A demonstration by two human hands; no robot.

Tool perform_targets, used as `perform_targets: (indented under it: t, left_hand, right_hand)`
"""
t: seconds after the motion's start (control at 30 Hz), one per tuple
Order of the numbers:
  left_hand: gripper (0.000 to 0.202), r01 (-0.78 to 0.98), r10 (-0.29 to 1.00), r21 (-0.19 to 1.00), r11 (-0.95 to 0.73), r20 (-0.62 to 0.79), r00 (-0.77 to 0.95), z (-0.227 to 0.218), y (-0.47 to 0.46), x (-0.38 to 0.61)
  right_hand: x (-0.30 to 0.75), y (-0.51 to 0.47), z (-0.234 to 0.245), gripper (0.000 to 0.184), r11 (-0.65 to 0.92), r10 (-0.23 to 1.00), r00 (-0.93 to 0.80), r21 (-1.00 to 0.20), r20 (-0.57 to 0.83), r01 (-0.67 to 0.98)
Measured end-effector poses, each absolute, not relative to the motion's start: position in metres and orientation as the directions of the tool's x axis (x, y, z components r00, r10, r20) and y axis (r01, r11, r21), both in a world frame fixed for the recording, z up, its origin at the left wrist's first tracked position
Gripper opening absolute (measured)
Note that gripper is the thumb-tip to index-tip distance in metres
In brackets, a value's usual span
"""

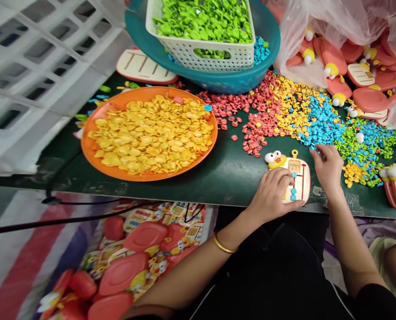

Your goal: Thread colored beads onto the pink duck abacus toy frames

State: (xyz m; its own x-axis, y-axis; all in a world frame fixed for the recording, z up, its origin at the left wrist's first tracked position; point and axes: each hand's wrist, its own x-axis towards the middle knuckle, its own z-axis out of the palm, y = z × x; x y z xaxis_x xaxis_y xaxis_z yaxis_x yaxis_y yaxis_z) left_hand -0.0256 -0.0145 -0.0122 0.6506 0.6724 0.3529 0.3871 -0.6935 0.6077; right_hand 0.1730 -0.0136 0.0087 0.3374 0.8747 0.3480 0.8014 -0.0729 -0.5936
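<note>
My left hand (274, 192) is on a cream plastic duck-faced toy board (304, 180) at the table's front edge, fingers curled over its face and thumb along the lower edge. The toy has bulging white eyes, a yellow beak, a small yellow loop on top and dark red slots. Several small blue pieces (293, 192) sit on its face; my fingers hide part of it. Just right of the toy, my right hand (328, 169) has its fingertips drawn together at the near edge of a heap of blue pieces (321, 120). Whatever is between those fingertips is too small to make out.
Red pieces (263, 111) and yellow pieces (293, 104) lie loose behind the toy. An orange plate (87, 151) holds yellow ovals. A white basket (171, 49) stands in a teal basin (218, 82). Bagged red toys (371, 100) lie back right; more toys (146, 235) lie below left.
</note>
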Motion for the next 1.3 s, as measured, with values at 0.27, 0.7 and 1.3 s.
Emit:
perform_targets:
  t: [0.27,0.7,1.3]
  left_hand:
    - [0.059,0.382,0.647,0.605,-0.699,0.305,0.699,-0.009,-0.014,-0.026]
    - [0.050,0.392,0.692,0.641,-0.660,0.316,0.650,-0.013,-0.014,-0.025]
    - [0.049,0.352,0.621,0.594,-0.723,0.337,0.707,-0.012,-0.009,-0.018]
  right_hand:
    - [0.181,-0.019,0.009,0.015,-0.147,0.922,0.370,-0.779,0.115,0.609]
    - [0.153,-0.062,0.006,0.029,0.163,0.958,0.039,-0.646,0.286,0.746]
    - [0.269,-0.010,-0.004,0.024,-0.196,0.885,0.340,-0.407,0.318,0.892]
